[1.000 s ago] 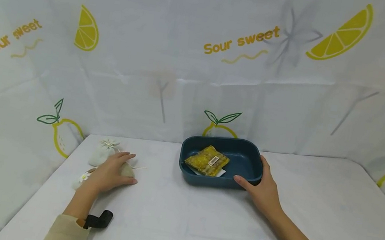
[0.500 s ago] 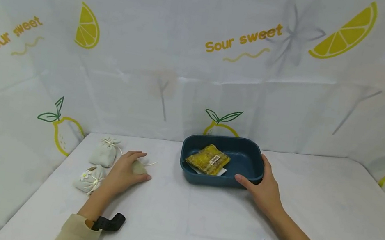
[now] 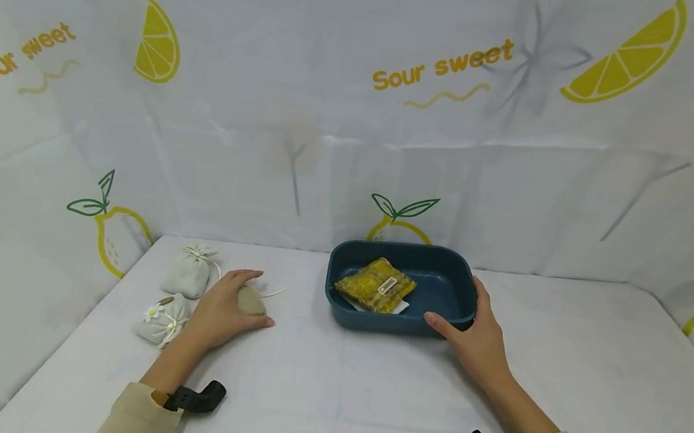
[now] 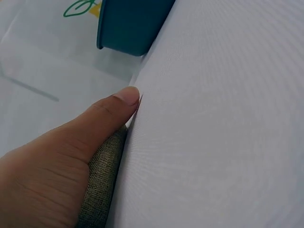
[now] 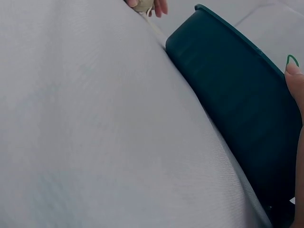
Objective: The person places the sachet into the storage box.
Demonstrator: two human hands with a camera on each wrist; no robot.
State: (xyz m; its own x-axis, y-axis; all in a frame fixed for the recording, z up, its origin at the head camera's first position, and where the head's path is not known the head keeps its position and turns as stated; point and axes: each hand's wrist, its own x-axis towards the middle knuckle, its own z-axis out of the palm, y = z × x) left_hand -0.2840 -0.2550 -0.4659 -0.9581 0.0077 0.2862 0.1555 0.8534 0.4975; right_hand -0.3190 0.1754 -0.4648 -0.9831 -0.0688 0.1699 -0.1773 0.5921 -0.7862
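Note:
My left hand (image 3: 221, 314) is curled round a beige drawstring pouch (image 3: 251, 300) left of centre, its white cord trailing to the right. In the left wrist view the thumb lies along the top of the pouch's woven cloth (image 4: 100, 187). With my right hand (image 3: 481, 345) I grip the right end of a dark teal box (image 3: 385, 323), thumb at the near rim and fingers round the side. Inside the box, toward its left, lies a yellow packet (image 3: 373, 284) with a small white label; something white shows under it.
Left of my left hand, two pale drawstring pouches lie on the white-covered table (image 3: 318, 407): a plain one (image 3: 187, 276) behind and one with a white flower (image 3: 162, 318) nearer me. A white cloth with lemon prints (image 3: 244, 186) hangs close behind the box.
My left hand has moved right with the beige pouch, uncovering the flower pouch, and has stayed nearly still in the last half second. My right hand keeps its grip on the box.

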